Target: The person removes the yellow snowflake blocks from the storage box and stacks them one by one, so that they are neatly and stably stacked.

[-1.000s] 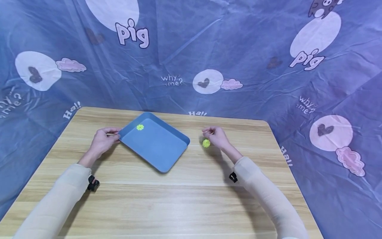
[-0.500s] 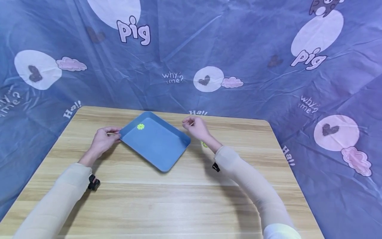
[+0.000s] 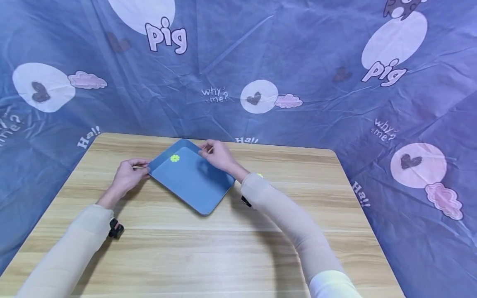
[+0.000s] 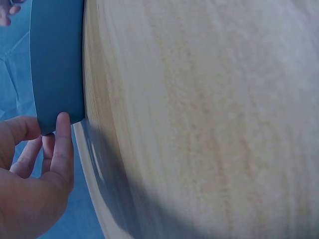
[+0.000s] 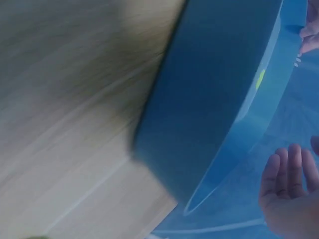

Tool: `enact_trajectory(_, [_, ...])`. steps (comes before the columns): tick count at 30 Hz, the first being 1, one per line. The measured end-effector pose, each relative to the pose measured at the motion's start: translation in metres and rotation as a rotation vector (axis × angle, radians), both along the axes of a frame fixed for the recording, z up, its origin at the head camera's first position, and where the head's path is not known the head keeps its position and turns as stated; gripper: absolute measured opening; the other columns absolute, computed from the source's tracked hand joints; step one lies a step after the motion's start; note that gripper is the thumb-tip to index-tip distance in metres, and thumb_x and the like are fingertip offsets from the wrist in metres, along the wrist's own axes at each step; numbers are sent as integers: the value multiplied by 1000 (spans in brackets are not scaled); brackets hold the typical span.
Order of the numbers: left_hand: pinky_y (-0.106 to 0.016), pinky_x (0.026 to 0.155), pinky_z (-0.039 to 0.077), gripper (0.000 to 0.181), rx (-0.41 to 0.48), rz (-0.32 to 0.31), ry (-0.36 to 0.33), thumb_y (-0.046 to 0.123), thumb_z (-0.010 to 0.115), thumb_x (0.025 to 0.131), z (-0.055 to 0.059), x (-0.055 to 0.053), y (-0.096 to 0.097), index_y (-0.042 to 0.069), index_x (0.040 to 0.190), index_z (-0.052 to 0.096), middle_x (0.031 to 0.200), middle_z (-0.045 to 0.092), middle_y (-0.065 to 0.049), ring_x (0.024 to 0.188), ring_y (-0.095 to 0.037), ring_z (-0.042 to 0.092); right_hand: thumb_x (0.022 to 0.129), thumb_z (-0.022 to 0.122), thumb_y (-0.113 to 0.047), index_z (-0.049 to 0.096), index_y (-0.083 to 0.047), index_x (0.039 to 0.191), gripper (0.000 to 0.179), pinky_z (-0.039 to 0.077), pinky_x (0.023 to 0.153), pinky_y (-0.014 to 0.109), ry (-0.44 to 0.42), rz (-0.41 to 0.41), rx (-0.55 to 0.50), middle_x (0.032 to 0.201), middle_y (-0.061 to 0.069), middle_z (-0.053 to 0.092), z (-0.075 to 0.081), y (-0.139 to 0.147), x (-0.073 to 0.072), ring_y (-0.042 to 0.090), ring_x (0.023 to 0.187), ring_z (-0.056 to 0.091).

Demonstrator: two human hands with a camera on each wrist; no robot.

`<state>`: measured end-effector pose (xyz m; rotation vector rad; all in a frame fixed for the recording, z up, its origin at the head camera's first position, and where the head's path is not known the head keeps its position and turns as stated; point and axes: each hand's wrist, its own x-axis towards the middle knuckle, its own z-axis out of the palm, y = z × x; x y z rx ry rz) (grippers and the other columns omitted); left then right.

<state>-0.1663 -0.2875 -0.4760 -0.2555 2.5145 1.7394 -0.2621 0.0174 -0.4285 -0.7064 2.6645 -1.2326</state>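
A shallow blue rectangular tray (image 3: 193, 182) lies at an angle on the table. My left hand (image 3: 127, 175) pinches its left corner, thumb at the rim and fingers against the outer wall, as the left wrist view also shows. Over the tray's far right side is my right hand (image 3: 220, 157), fingers loosely bent. In the right wrist view, the right hand's fingers (image 5: 288, 172) stand apart from the wall, and nothing shows in them. Inside the tray, near its far left corner, sits a small yellow-green flower-shaped piece (image 3: 174, 158).
A similar yellow piece (image 3: 259, 175) lies on the wooden table (image 3: 208, 256) right of the tray, mostly hidden by the right sleeve. Behind the table hangs a blue printed cloth (image 3: 223, 54). A black wrist camera (image 3: 116, 229) hangs below the left cuff.
My right hand has moved left from beside the loose yellow piece to over the tray. That piece stays on the table. The left hand and the tray have kept their place.
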Motion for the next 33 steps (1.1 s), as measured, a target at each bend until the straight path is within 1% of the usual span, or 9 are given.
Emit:
enact_trajectory(6, [-14,81,67,44,-12,-7,7,-2,60,101,3,-3,1,-16,142,55,129,59,-30,81,9,65,102,69,-22,74,-8,121,24,55,79,16,6,49,57,102,5,73,-3,-26,-8,15,95,67])
enact_trajectory(9, [-15,81,67,44,-17,-9,6,-1,60,101,5,-4,0,-16,142,55,125,61,-27,80,8,65,103,68,-22,73,-7,121,24,54,79,17,-5,70,57,104,6,73,-3,-37,-11,17,97,67])
enact_trajectory(12, [-15,82,67,43,-14,-11,5,-1,60,101,4,-6,0,-15,141,56,122,61,-24,80,8,66,103,68,-21,74,-6,121,24,54,77,18,-4,74,45,105,7,74,-3,-47,-14,19,98,68])
enact_trajectory(15, [-16,82,67,43,-17,-17,8,-1,59,101,3,-7,-2,-16,142,56,122,62,-24,81,8,66,103,68,-21,75,-7,119,22,54,76,18,2,68,29,105,7,74,-4,-56,-17,18,96,68])
enact_trajectory(19, [-15,81,67,43,-24,-23,8,0,59,102,3,-9,-3,-15,142,56,126,60,-27,81,9,66,103,69,-23,75,-10,119,21,54,73,16,-20,57,4,105,6,75,-8,-67,-20,17,95,68])
enact_trajectory(22, [-15,81,67,43,-22,-29,6,0,59,102,2,-10,-3,-15,142,56,129,59,-30,81,10,65,103,69,-24,75,-10,118,21,53,71,15,-35,51,3,106,6,75,-11,-72,-23,17,95,68])
enact_trajectory(24, [-15,81,67,43,-20,-33,5,0,59,103,2,-12,-4,-15,143,55,131,58,-32,81,11,65,103,70,-25,76,-10,117,21,52,70,15,-30,41,9,106,6,76,-12,-74,-25,18,95,69])
enact_trajectory(29, [-15,80,67,43,-24,-32,6,0,59,102,3,-14,-6,-15,142,55,130,58,-31,79,12,65,102,72,-24,77,-10,116,21,53,70,16,-12,-6,-6,104,6,77,-5,-75,-31,17,93,69])
enact_trajectory(33, [-13,80,67,43,-24,-33,1,0,59,102,5,-16,-6,-15,142,55,131,58,-32,80,11,65,102,71,-25,76,-11,119,23,52,69,17,-40,-22,-8,104,4,76,0,-76,-33,15,91,68])
